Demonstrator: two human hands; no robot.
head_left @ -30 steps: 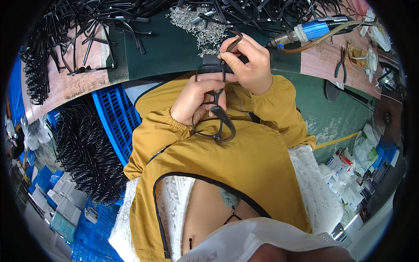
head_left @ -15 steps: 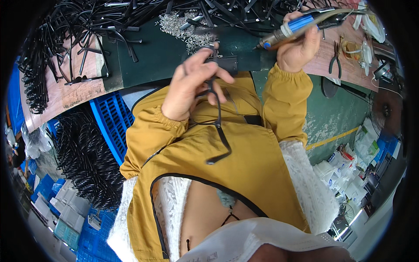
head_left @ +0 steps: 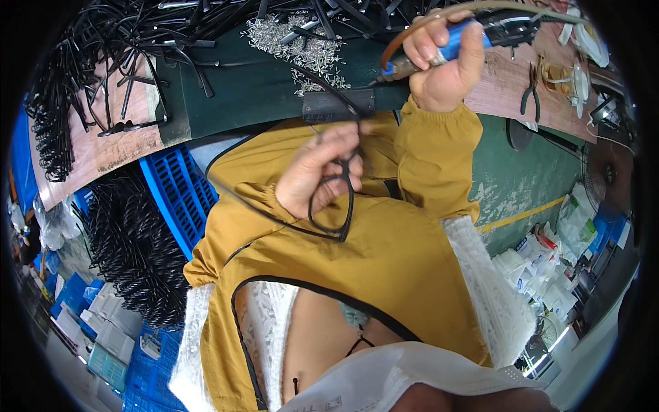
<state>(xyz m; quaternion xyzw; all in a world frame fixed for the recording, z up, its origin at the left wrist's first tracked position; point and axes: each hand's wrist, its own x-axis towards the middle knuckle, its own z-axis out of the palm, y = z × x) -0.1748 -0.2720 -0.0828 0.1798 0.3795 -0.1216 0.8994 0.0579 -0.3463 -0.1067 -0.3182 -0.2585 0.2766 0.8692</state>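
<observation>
My left hand point(head_left: 317, 170) is closed on a black eyeglass frame point(head_left: 351, 199) above my lap. One temple reaches up over the table edge, and the other runs left across my sleeve. Some fingers show through the frame's rims; the gripping fingertips are slightly blurred. Farther right, my right hand point(head_left: 446, 75) is wrapped round a blue and black powered screwdriver point(head_left: 456, 41) with a brownish hose. Its tip points left, over the dark green mat point(head_left: 226, 96), apart from the frame. A small black block point(head_left: 336, 103) lies at the mat's near edge, beyond my left hand.
Small silvery pieces point(head_left: 274, 38) are heaped on the mat. Black temples point(head_left: 171, 31) cover the table's far side. Pliers point(head_left: 529, 93) lie at the right. To the left are a blue basket point(head_left: 171, 192) and a large stack of black frames point(head_left: 134, 254).
My left hand has come nearer my body and turned the frame, so its temples now spread upward and left. My right hand has shifted left with the screwdriver.
</observation>
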